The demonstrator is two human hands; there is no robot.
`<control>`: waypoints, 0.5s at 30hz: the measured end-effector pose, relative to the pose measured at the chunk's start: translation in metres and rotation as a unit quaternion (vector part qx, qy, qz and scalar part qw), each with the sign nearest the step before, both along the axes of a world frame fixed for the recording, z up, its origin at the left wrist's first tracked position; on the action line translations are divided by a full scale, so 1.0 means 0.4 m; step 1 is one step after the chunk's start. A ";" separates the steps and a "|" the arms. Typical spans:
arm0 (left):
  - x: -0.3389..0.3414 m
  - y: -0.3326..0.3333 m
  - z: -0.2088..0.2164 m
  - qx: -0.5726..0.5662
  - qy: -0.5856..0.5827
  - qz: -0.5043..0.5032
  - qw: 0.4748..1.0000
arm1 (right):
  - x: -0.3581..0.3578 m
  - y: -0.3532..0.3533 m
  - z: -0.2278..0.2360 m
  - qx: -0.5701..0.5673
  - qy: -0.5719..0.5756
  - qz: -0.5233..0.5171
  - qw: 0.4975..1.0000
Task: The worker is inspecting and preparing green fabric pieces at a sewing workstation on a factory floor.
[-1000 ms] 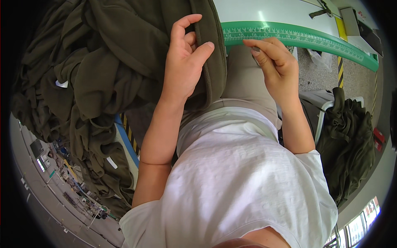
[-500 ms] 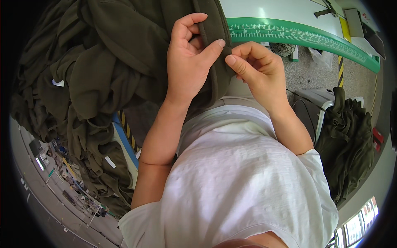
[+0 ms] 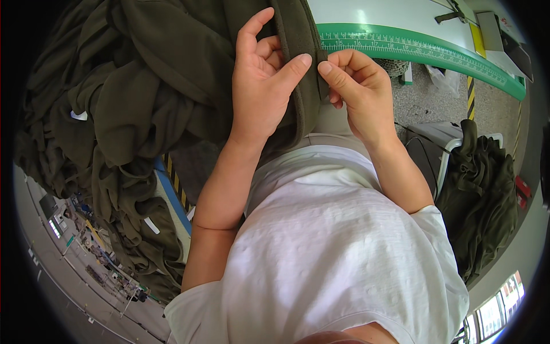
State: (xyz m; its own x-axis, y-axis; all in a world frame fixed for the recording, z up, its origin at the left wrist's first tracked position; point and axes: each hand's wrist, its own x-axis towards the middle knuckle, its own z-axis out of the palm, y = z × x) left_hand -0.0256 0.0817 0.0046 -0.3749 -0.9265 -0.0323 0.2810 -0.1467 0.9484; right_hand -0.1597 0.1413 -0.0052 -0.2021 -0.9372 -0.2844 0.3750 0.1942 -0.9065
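Note:
A dark olive garment [image 3: 166,51] of thick cloth lies heaped across the upper left, and its folded band [image 3: 306,92] runs down beside my hands. My left hand [image 3: 260,86] rests on this band with the thumb laid across it. Its index finger stands raised, while the other fingers curl in at the fold, their tips partly hidden. Just right of it, my right hand [image 3: 361,86] pinches the band's outer edge between thumb and index finger. The rest of its fingers are bent under.
A green ruler strip [image 3: 424,51] edges the white table [image 3: 372,14] ahead. More olive cloth [image 3: 481,200] hangs over a white-rimmed bin [image 3: 450,152] at right. A clear plastic bag [image 3: 444,80] sits on the speckled floor [image 3: 427,103]. White tags [image 3: 152,225] show on the left heap.
My left index finger has lifted and straightened upward. The right hand has shifted slightly up and to the right, drawing the band's edge outward a little.

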 end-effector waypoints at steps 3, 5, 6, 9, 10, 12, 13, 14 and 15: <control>-0.003 0.004 0.000 -0.001 0.000 0.001 1.000 | 0.003 -0.002 -0.004 -0.003 0.002 -0.004 1.000; -0.007 0.009 0.006 0.001 -0.015 0.009 1.000 | 0.005 -0.002 -0.006 -0.004 0.003 -0.006 1.000; -0.008 0.010 0.008 0.001 -0.022 0.013 1.000 | 0.005 -0.003 -0.006 0.000 -0.003 -0.006 1.000; -0.003 0.006 0.000 0.002 0.000 0.005 1.000 | 0.007 -0.004 -0.005 0.009 -0.017 -0.006 1.000; -0.002 0.005 -0.002 0.002 0.011 0.002 1.000 | 0.008 -0.005 -0.005 0.008 -0.020 -0.007 1.000; -0.002 0.005 -0.003 0.002 0.013 0.002 1.000 | 0.009 -0.006 -0.006 0.007 -0.025 -0.009 1.000; -0.002 0.006 -0.003 0.002 0.016 0.003 1.000 | 0.010 -0.007 -0.006 0.008 -0.025 -0.009 1.000; -0.002 0.006 -0.003 0.002 0.019 0.004 1.000 | 0.011 -0.008 -0.005 0.007 -0.028 -0.011 1.000; -0.002 0.006 -0.003 0.003 0.018 0.004 1.000 | 0.012 -0.008 -0.004 0.007 -0.031 -0.013 0.999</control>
